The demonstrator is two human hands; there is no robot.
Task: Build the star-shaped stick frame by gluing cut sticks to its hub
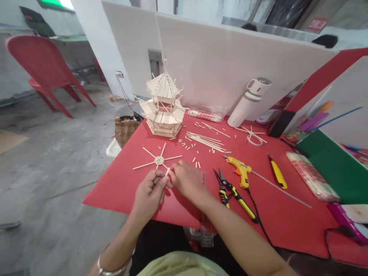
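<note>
My left hand [150,188] pinches a short wooden stick [168,171] between thumb and fingers above the red table. Curled in against that same stick are the fingers of my right hand [186,177], their tips partly hidden. Just beyond both hands lies a flat wooden spoked frame [159,160] with a small hexagonal hub. Behind it stands a two-tiered pagoda model [165,111] built of thin sticks. Loose long sticks [206,142] and several short cut pieces [186,146] are scattered to the right of the frame. A clear ruler [207,237] lies partly under my right forearm.
To the right lie pliers-like cutters [227,186], a yellow glue gun [240,170] with its cord, and a yellow utility knife [277,172]. A white bottle [248,101], a tape ring [255,139] and packs of sticks [312,176] stand or lie farther out. A white partition [218,65] borders the back.
</note>
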